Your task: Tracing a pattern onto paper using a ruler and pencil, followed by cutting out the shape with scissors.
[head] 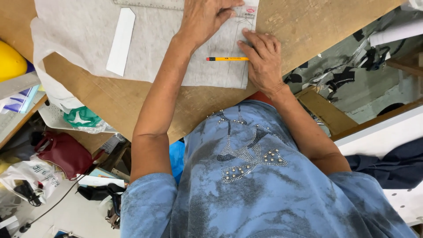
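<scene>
the left hand (205, 17) lies flat, fingers spread, pinning a clear ruler (176, 5) on the grey fabric sheet (79, 31), the right hand (263, 57) rests open beside a loose yellow pencil (227, 58), faint lines already drawn, nothing cut.

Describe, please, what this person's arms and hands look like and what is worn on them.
The left hand and right hand wear no gloves, and no watch or bracelet shows at either wrist. Both forearms are uncovered. The short sleeves of a blue T-shirt mottled with grey cover only the upper arms.
</scene>
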